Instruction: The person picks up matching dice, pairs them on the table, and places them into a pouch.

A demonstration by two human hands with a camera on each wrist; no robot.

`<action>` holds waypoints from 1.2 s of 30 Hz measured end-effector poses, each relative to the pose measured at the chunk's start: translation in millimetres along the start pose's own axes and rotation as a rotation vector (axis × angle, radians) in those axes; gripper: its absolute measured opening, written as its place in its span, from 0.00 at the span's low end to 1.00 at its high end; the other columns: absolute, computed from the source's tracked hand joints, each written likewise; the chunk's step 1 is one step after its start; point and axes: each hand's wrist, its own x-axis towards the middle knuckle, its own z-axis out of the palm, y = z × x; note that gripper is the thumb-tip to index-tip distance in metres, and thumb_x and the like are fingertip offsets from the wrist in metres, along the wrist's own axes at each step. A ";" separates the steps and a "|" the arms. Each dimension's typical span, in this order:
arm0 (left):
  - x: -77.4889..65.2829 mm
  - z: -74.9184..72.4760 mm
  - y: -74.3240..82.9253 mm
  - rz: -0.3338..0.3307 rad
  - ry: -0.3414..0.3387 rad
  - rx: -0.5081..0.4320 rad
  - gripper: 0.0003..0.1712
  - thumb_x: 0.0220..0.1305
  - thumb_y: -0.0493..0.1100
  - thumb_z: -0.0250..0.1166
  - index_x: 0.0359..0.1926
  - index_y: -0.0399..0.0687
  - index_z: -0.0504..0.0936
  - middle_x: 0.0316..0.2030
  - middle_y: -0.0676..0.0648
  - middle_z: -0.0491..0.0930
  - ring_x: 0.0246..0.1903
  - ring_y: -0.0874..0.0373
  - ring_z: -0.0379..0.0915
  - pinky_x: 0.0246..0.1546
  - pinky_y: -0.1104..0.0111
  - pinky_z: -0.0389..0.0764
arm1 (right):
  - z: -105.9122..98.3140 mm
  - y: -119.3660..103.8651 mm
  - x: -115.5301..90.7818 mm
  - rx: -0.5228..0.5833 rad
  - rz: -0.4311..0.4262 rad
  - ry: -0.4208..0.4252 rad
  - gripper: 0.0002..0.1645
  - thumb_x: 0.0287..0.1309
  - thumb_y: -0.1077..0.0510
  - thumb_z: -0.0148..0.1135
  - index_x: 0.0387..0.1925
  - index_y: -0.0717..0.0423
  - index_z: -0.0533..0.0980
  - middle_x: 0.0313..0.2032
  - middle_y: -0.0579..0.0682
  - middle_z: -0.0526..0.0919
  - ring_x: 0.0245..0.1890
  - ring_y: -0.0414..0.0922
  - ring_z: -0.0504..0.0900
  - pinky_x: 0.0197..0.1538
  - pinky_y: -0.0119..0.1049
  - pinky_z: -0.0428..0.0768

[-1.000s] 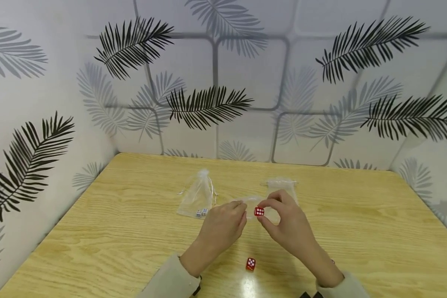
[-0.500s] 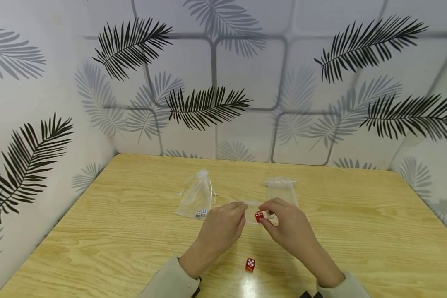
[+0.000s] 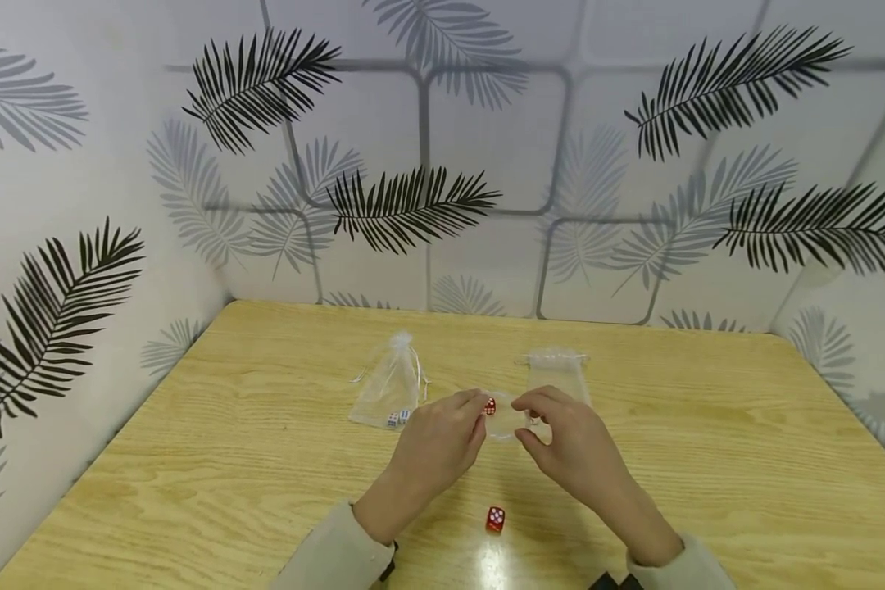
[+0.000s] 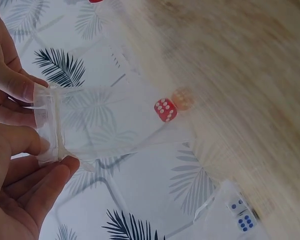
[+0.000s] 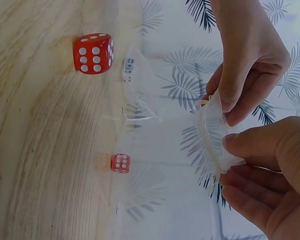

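Both hands hold a sheer white drawstring pouch (image 4: 105,122) by its mouth. My left hand (image 3: 437,434) pinches one side of the rim, and my right hand (image 3: 574,438) pinches the opposite side between thumb and fingers. Inside, at the pouch's bottom, lies a red die (image 4: 165,110) with white dots, its reflection showing on the tabletop. In the head view, the left fingers partly cover this die. A second red die (image 3: 495,519) rests loose on the table nearer the body; it looks large in the right wrist view.
A tied sheer pouch (image 3: 387,389) with white dice (image 3: 398,418) stands left of the hands. Another flat sheer pouch (image 3: 558,375) lies behind the right hand. A wall (image 3: 442,270) with leaf patterns closes off the back of the wooden table (image 3: 229,459).
The red die has passed from the right thumb and fingers into the pouch. The right hand now grips the pouch's rim. The loose die has stayed in place.
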 end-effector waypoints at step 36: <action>0.6 2.2 -0.3 -0.001 -0.013 0.003 0.10 0.56 0.36 0.67 0.40 0.41 0.84 0.41 0.47 0.86 0.36 0.56 0.85 0.28 0.71 0.82 | 11.6 -14.0 -34.4 0.223 0.063 -0.372 0.11 0.46 0.62 0.72 0.35 0.57 0.81 0.32 0.46 0.83 0.29 0.38 0.78 0.34 0.29 0.78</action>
